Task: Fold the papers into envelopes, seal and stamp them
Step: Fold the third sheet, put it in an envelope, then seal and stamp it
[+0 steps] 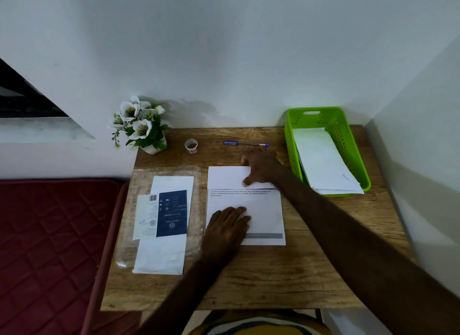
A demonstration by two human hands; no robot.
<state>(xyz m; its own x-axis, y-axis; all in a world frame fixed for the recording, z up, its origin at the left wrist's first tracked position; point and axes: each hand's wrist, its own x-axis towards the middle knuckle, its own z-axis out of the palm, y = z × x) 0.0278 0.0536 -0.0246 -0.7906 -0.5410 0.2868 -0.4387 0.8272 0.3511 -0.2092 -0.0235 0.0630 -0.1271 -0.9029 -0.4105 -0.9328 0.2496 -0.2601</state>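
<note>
Honestly, the fold could go crooked: left grip (227, 225) lies flat, fingers straight, pinning the printed sheet (261, 215) on the tabletop (273, 272), while right grip (258, 167) presses the folded flap just beyond. Any slip skews the crease.
</note>
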